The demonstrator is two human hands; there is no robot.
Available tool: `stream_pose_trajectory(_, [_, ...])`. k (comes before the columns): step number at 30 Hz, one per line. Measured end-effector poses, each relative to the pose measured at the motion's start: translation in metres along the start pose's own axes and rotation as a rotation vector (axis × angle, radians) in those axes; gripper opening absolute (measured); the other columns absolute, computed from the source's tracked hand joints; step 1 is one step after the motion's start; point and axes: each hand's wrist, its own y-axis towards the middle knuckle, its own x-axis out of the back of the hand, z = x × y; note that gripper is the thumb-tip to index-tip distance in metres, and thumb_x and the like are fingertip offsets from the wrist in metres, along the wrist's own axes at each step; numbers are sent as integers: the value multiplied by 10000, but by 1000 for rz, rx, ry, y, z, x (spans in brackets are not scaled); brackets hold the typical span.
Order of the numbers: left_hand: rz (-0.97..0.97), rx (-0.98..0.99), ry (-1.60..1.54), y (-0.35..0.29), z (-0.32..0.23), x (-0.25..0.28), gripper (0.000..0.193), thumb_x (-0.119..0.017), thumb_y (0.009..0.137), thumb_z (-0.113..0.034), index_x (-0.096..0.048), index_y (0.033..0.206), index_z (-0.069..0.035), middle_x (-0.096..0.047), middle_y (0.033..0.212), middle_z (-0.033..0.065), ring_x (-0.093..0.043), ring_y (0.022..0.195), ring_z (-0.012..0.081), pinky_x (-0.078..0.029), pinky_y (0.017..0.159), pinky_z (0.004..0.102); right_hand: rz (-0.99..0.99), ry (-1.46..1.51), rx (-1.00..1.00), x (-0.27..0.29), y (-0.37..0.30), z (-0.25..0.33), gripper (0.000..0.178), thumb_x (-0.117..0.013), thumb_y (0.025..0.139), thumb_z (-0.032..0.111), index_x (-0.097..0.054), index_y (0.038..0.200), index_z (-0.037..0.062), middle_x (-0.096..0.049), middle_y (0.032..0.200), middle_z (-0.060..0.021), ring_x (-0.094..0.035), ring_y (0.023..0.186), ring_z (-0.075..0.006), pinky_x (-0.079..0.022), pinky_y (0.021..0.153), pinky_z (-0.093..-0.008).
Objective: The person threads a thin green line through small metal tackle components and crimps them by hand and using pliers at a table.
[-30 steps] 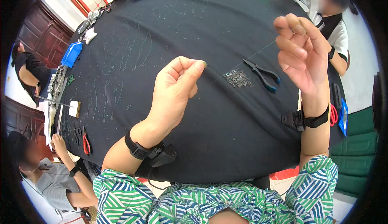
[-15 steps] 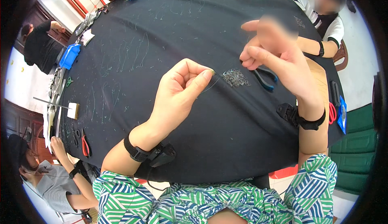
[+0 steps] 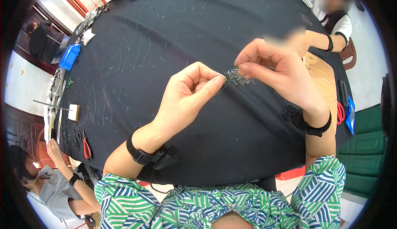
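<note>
My left hand (image 3: 188, 92) is closed in a pinch over the middle of the black-covered table. Between thumb and index fingertip it holds a thin line (image 3: 223, 89), which curves down below the fingers. Whatever else sits in the pinch is too small to make out. To its right, my right hand (image 3: 275, 65) has thumb and index finger drawn together; what they hold, if anything, cannot be made out. Just under those fingertips lies a pile of small wire hooks (image 3: 239, 78), partly covered by the hand. Both wrists wear black straps with small devices.
Fine lines (image 3: 120, 57) lie across the black cloth (image 3: 198, 146). At left are red-handled pliers (image 3: 86, 146), green scissors (image 3: 70, 82), a block with a rod (image 3: 74, 113) and a blue bin (image 3: 70, 56). Brown cardboard (image 3: 320, 78) and red handles (image 3: 340, 113) lie right. Co-workers sit around.
My right hand has come down and left, its fingers drawing together near the hook pile and covering the blue-handled pliers. My left hand has shifted slightly right, still pinching the line.
</note>
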Motion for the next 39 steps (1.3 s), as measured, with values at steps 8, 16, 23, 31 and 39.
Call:
stream_pose_trajectory(8, [13, -2, -22, 0, 0, -2, 106, -629, 950, -113, -616, 949, -7, -465, 692, -101, -364, 620, -19, -308, 559, 164, 3, -103, 125, 0, -1, 6, 358, -625, 890, -6, -497, 1224, -18, -655, 841, -56, -643, 803, -93, -506, 735, -234])
stream_pose_trajectory(16, [12, 6, -7, 1, 2, -2, 114, -630, 948, -115, -623, 959, -2, -448, 683, -104, -361, 619, -14, -310, 564, 173, -26, -142, 101, -2, 0, 3, 164, -637, 888, 48, -585, 1026, -24, -679, 829, -82, -666, 804, -112, -515, 723, -258])
stream_pose_trajectory(23, [42, 31, 19, -1, -1, 1, 82, -628, 950, -130, -623, 947, -49, -589, 795, -71, -462, 692, -18, -355, 612, 159, -30, -170, 91, -4, -1, 4, 111, -621, 903, 64, -617, 959, -33, -666, 810, -84, -646, 784, -88, -515, 709, -251])
stream_pose_trajectory(31, [41, 44, 6, -2, 2, -1, 85, -632, 951, -135, -624, 952, -50, -593, 800, -72, -460, 689, -19, -357, 608, 162, -46, -182, 85, -9, 0, 1, 118, -635, 899, 92, -614, 929, -20, -635, 740, -37, -600, 709, -58, -479, 636, -227])
stream_pose_trajectory(39, [38, 40, 17, -2, -1, -2, 95, -627, 953, -134, -628, 963, -40, -596, 806, -65, -473, 693, -12, -366, 606, 162, -61, -186, 151, -13, 1, -1, 59, -671, 846, 33, -633, 876, -2, -589, 684, 1, -505, 626, -36, -375, 550, -203])
